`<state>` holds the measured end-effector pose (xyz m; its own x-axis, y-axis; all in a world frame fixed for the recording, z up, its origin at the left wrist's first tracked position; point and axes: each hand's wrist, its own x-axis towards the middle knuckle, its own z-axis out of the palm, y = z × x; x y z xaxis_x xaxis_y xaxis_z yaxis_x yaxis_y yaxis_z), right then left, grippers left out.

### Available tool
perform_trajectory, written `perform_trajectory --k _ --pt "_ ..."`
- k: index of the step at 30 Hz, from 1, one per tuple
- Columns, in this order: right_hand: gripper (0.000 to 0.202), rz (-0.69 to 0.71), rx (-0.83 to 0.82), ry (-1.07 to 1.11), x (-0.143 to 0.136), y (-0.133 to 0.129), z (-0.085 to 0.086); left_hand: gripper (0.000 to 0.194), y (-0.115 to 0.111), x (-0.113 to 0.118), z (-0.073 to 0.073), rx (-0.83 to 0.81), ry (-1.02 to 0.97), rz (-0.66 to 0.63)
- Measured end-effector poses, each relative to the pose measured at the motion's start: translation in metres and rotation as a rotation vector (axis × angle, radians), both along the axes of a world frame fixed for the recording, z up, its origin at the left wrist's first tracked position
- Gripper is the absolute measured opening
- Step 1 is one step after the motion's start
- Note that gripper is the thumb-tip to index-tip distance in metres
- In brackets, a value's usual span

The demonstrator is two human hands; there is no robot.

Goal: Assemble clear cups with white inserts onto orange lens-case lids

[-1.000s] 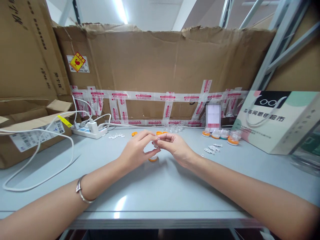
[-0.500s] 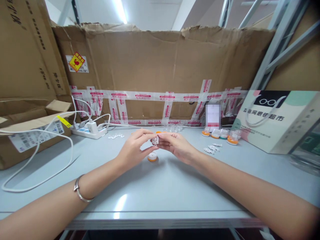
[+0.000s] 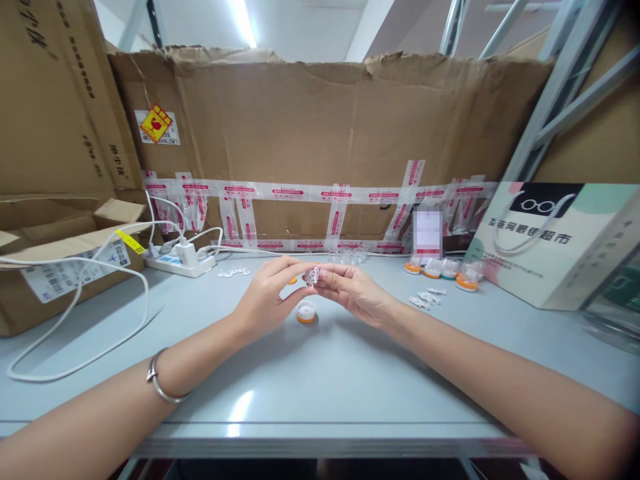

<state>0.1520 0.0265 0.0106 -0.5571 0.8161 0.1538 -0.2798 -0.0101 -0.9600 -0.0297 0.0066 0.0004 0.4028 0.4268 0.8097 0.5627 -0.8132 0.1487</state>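
Near the middle of the grey table, my left hand (image 3: 270, 291) and my right hand (image 3: 354, 291) meet at the fingertips. Between them they pinch a small white openwork piece (image 3: 311, 277), partly covered by the fingers. Just below the hands a round white case with an orange base (image 3: 306, 312) stands on the table. Another orange part (image 3: 293, 281) shows behind my left fingers. Several clear small pieces (image 3: 347, 254) lie behind the hands.
Small white parts (image 3: 427, 298) and orange and green based cases (image 3: 449, 269) sit at the right, near a paper bag (image 3: 545, 247). At the left are white discs (image 3: 234, 272), a power strip (image 3: 185, 265), a looping cable and an open carton (image 3: 75, 267).
The white piece has turned slightly between my fingertips. My right fingers have shifted a little around it, and the orange part behind the hands shows differently. The view has moved slightly.
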Motion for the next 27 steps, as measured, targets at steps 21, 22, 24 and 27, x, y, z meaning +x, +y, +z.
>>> perform_trajectory --k 21,22,24,27 --pt "0.014 -0.018 -0.034 0.032 -0.0018 0.0007 -0.0013 0.029 0.0005 0.0008 -0.0012 0.037 -0.001 0.034" --pt "0.013 -0.017 -0.035 0.032 -0.0018 0.0007 -0.0020 0.029 0.0006 0.0007 -0.0012 0.041 -0.001 0.034" --pt "0.013 -0.020 -0.041 0.029 -0.0019 0.0003 -0.0030 0.029 0.0006 0.0007 -0.0013 0.045 0.001 0.033" --pt "0.014 -0.036 -0.045 0.028 -0.0022 -0.0005 -0.0033 0.029 0.0005 0.0009 -0.0011 0.049 0.006 0.027"
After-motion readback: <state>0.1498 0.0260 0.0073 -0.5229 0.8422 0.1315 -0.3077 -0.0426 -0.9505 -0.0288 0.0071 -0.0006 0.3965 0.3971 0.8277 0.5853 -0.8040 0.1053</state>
